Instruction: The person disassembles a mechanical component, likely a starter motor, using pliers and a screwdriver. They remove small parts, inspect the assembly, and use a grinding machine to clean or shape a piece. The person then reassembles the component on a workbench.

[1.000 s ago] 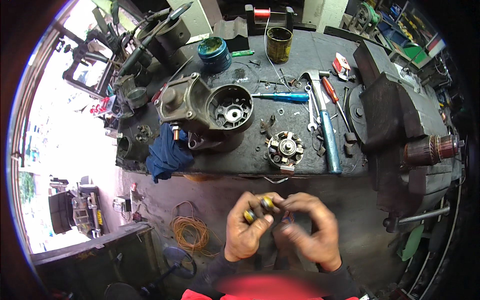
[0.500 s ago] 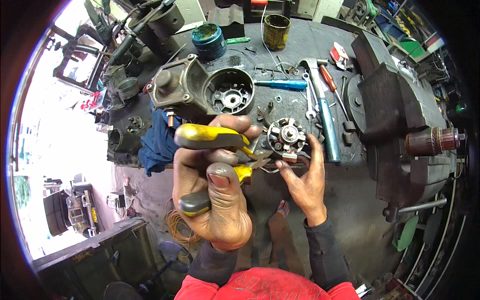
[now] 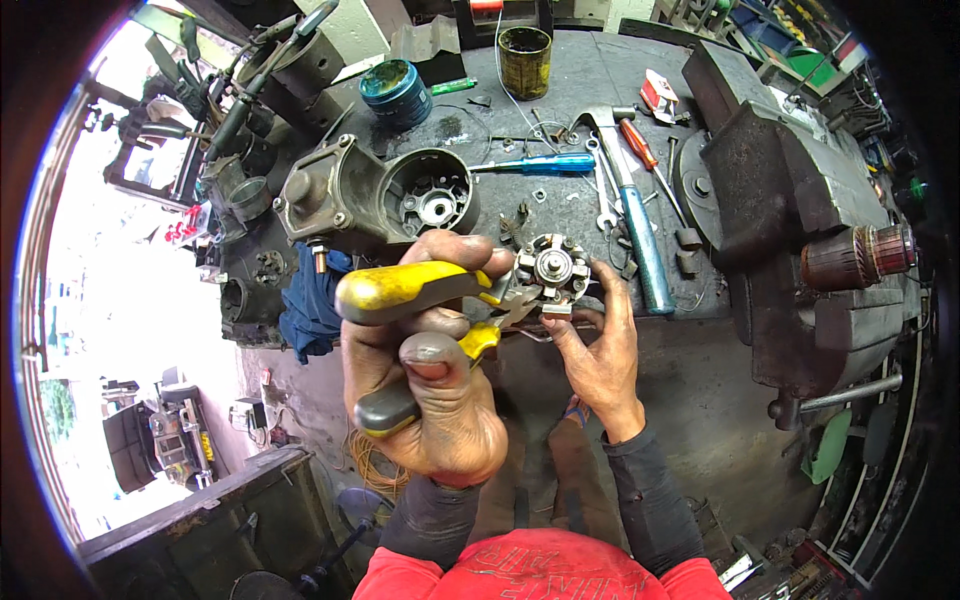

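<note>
My left hand [image 3: 440, 380] grips a pair of pliers [image 3: 410, 291] with yellow and black handles, the handles spread apart. The pliers' jaws reach the near left edge of a round brush holder [image 3: 553, 268], a metal plate with blocks around a central hub. Whether the jaws are closed on a part there, I cannot tell. My right hand [image 3: 606, 355] holds the brush holder from its right and near side, thumb in front and fingers partly hidden behind it. Beyond my left hand lies a grey motor housing [image 3: 368, 200] with an open round end.
Past the brush holder lie a blue-handled hammer [image 3: 645, 250], a wrench [image 3: 604, 195], a blue screwdriver [image 3: 550, 163] and a red screwdriver [image 3: 638, 143]. A large vise [image 3: 770, 190] with a copper-wound armature [image 3: 850, 260] stands right. Blue cloth [image 3: 312, 300] hangs over the bench's edge at left.
The whole view has shifted, so the bench things sit further left. The pliers' jaws are slightly closer to the brush holder. Both hands keep their holds.
</note>
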Tool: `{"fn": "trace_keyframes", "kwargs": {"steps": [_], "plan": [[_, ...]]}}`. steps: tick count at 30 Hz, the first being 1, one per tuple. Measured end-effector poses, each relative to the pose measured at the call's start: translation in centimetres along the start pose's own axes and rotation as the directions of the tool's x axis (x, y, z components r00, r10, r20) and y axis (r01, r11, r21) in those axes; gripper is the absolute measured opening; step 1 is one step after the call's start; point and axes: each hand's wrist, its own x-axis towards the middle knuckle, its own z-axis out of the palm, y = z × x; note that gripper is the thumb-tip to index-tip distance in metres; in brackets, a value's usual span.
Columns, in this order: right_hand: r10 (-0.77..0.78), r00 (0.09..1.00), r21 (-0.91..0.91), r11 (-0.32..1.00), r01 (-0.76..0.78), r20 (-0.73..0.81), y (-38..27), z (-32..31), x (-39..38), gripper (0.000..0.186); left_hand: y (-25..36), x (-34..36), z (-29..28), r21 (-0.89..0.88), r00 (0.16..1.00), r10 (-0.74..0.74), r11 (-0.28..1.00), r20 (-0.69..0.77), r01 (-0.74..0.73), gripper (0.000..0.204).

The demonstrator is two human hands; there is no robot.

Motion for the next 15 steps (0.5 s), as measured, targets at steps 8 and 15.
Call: {"fn": "trace_keyframes", "kwargs": {"steps": [8,15], "plan": [[-0.016,0.999,-0.063,0.998,0.018,0.036,0.4,0.0,0.3,0.081,-0.5,0.6,0.4,-0.047,0.998,-0.018,0.999,0.063,0.021,0.050],[-0.040,0.998,-0.084,0.995,0.043,0.045,0.6,0.0,0.6,0.080,-0.6,2.1,-0.3,-0.003,0.959,-0.071,0.997,0.276,0.074,0.052]]}}
